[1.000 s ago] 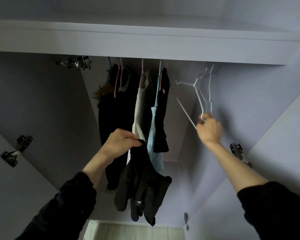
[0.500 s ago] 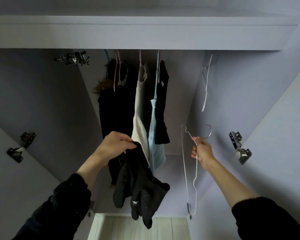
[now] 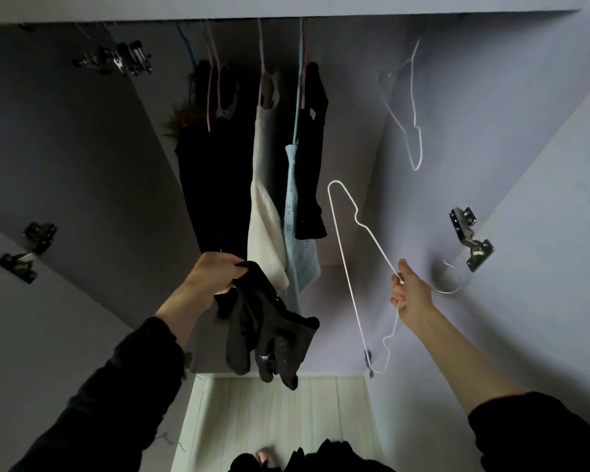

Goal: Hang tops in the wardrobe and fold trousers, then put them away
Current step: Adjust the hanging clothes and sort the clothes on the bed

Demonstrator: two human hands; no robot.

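Note:
I stand in front of an open wardrobe. My left hand (image 3: pixel 215 275) grips a bunched black top (image 3: pixel 269 335) that hangs down below my fist. My right hand (image 3: pixel 411 294) holds a white wire hanger (image 3: pixel 349 253) by its neck, off the rail and out in front of the wardrobe. Its hook (image 3: pixel 452 279) curls to the right of my hand. On the rail hang a black coat with a fur trim (image 3: pixel 205 185), a cream top (image 3: pixel 264 212), a light blue top (image 3: pixel 298 229) and a short black top (image 3: pixel 310 158).
Another white wire hanger (image 3: pixel 411 110) swings empty on the right of the rail. Metal clip hangers (image 3: pixel 120 59) hang at the far left. Door hinges (image 3: pixel 469 240) stick out on both open doors. Pale wood floor (image 3: pixel 269 420) lies below, with dark clothes (image 3: pixel 321 459) at the bottom edge.
My right hand lifted one white hanger off the rail and brought it down and toward me. The view has tilted down. My left hand has kept hold of the black top.

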